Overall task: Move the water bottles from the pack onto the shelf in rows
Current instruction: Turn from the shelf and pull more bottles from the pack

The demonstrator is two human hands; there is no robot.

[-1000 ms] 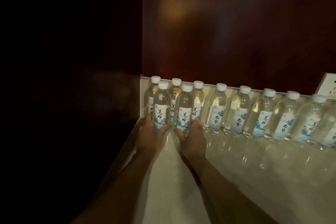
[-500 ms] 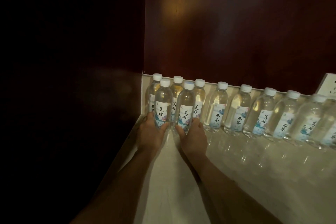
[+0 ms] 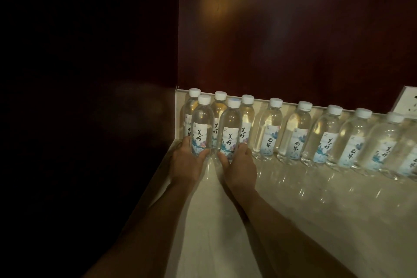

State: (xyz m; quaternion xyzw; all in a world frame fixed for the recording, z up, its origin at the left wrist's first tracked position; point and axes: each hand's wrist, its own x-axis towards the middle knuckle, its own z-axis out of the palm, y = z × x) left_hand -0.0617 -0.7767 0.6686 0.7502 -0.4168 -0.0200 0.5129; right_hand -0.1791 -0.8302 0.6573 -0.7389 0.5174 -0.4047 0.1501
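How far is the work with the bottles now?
Done: a back row of clear, white-capped plastic bottles lines the pale shelf. In hand: the left hand and right hand each grip a front-row bottle. Left: filling the front row. The pack is out of view.

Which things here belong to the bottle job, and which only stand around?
Job:
- two clear plastic front bottles, in the left hand and right hand
- back row of clear white-capped bottles
- glossy beige shelf

Not the job:
- dark red wooden wall
- white wall plate
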